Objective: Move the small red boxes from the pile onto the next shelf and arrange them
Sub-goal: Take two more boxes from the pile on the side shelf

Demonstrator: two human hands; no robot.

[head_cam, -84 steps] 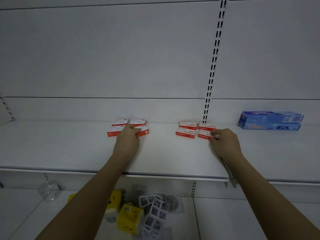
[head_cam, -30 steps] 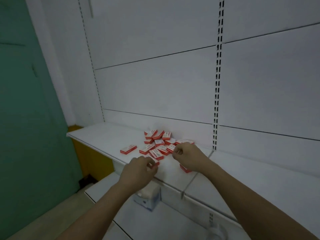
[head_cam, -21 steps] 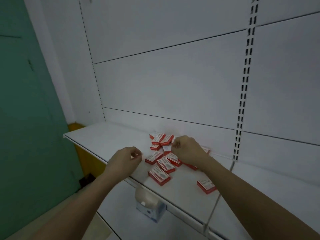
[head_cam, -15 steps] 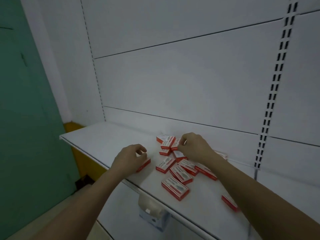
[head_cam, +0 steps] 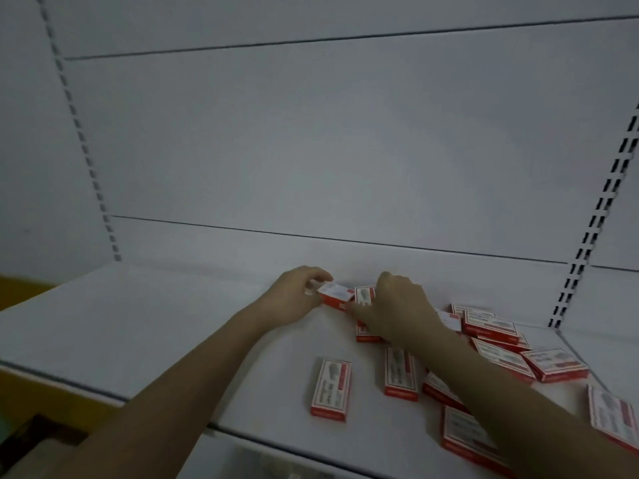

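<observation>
We find the print on every small red box, such as the lone box (head_cam: 331, 388) near the shelf's front edge, too blurred to read. The right hand (head_cam: 397, 312) and its forearm cover parts of several boxes in the pile (head_cam: 501, 344), and we cannot tell what its fingers hold; the box at the right edge (head_cam: 613, 418) is cut off by the frame. The left hand (head_cam: 294, 299) hides the near end of the box (head_cam: 335, 294) it grips.

We see red boxes (head_cam: 330, 388) with white printed tops on our white shelf (head_cam: 138, 333); at nine o'clock, a mustard-yellow strip (head_cam: 20, 288).
</observation>
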